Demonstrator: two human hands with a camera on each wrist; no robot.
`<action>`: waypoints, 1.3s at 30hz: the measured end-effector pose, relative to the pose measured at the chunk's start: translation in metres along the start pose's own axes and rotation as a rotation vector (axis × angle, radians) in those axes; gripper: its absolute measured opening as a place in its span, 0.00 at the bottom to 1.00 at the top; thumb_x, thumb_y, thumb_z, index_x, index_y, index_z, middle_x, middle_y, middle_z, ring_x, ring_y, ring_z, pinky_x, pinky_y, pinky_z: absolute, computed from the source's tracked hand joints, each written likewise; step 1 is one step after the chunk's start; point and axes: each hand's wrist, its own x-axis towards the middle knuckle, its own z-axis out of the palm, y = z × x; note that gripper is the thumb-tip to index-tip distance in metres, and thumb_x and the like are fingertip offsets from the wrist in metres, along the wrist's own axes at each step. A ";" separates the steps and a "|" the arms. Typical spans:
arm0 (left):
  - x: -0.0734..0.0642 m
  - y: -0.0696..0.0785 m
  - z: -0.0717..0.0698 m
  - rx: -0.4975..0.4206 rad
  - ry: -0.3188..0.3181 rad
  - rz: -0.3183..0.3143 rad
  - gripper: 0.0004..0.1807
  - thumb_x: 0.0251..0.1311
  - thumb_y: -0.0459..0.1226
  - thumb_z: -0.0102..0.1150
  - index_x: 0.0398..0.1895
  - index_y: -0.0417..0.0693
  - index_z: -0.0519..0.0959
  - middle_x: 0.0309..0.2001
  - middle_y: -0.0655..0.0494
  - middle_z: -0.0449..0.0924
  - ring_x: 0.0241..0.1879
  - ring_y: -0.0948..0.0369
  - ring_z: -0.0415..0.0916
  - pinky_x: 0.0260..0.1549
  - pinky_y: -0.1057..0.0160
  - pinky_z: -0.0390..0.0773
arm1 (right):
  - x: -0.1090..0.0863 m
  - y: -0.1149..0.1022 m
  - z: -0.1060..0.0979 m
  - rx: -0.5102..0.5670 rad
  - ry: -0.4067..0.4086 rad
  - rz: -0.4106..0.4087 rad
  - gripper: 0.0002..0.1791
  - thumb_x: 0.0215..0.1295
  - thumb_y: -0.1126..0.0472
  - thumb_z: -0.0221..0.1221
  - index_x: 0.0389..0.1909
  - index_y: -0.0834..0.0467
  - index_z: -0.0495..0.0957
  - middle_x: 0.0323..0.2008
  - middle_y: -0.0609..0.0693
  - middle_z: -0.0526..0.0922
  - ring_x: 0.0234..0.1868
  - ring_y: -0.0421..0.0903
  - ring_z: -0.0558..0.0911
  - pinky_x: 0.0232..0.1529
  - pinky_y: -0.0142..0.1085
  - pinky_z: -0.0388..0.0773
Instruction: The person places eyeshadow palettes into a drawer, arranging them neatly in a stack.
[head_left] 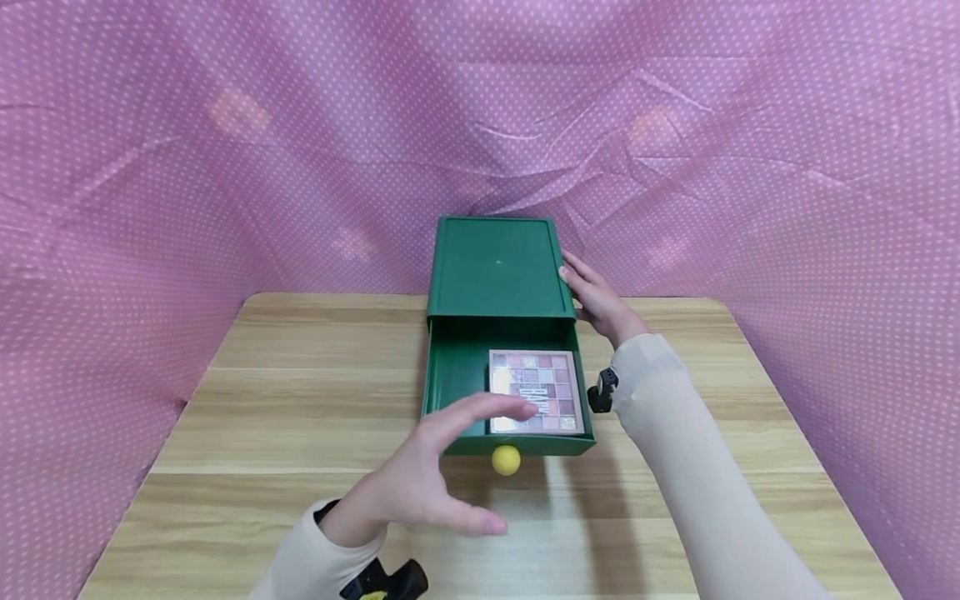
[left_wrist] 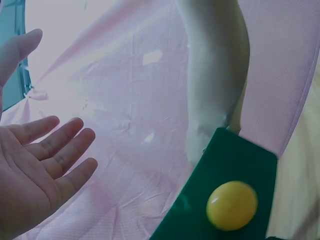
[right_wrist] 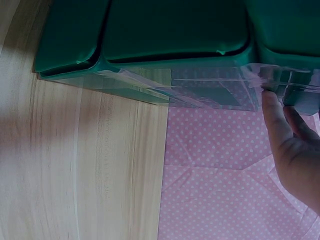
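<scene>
A green drawer cabinet (head_left: 498, 267) stands with its top drawer (head_left: 457, 367) pulled out toward me. Inside the drawer, at its right side, lies a makeup palette (head_left: 558, 379) with a grid of small coloured squares. A round yellow knob (head_left: 506, 460) sits on the drawer front. My left hand (head_left: 416, 479) hovers by the drawer's front, thumb and fingers spread, holding nothing; its forefinger overlaps the palette in the head view. The left wrist view shows the palm beside the knob (left_wrist: 232, 205). My right hand (head_left: 600, 304) rests against the cabinet's right side, fingertips on its wall (right_wrist: 210, 85).
The wooden table (head_left: 315, 375) reaches out on both sides of the cabinet. Pink dotted cloth (head_left: 337, 150) hangs behind and at both sides, close behind the cabinet. My right forearm (head_left: 690, 450) runs along the drawer's right.
</scene>
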 end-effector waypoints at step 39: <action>-0.079 -0.055 0.051 -0.223 0.017 -0.633 0.21 0.51 0.38 0.58 0.51 0.51 0.70 0.46 0.58 0.74 0.47 0.59 0.69 0.48 0.61 0.65 | 0.010 0.000 -0.002 -0.014 0.009 0.010 0.26 0.64 0.49 0.42 0.64 0.39 0.51 0.62 0.47 0.54 0.59 0.48 0.58 0.52 0.51 0.60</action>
